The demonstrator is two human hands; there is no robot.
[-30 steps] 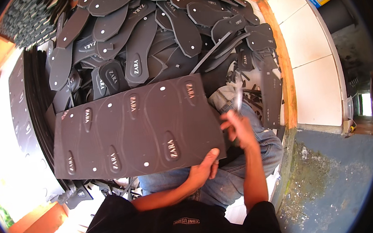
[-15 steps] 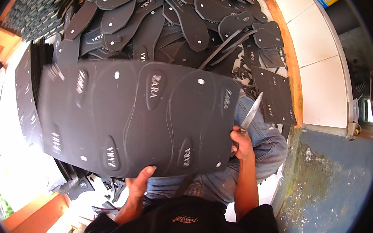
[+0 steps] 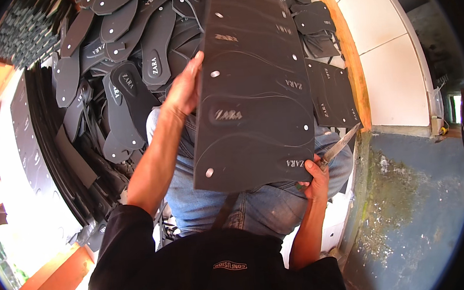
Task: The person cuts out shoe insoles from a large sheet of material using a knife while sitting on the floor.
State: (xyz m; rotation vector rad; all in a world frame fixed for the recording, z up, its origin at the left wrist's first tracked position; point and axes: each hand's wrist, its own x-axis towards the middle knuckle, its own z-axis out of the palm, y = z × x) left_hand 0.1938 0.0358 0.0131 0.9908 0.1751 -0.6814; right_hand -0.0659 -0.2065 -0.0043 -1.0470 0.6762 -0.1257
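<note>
A large black foam sheet (image 3: 255,88), marked with sole outlines, white lettering and white dots, is held over my lap with its long side running away from me. My left hand (image 3: 185,87) grips its left edge, thumb along the side and the other fingers hidden behind. At the near right corner, my right hand (image 3: 316,179) is closed on the sheet and also on a knife (image 3: 341,148), whose blade points up and to the right. Beyond the sheet lies a heap of cut black soles (image 3: 156,47).
Stacked black sheets (image 3: 52,143) stand at the left. A smaller black marked sheet (image 3: 330,93) lies at the right beside a wooden edge (image 3: 354,70). White tiles (image 3: 392,72) and a stained grey floor (image 3: 405,202) lie past it. Many thin dark pieces (image 3: 29,30) are stacked far left.
The sheet has turned from lying crosswise to lengthwise and moved right. My left hand has gone from its near edge up to its left side. The knife has shifted slightly right and nearer.
</note>
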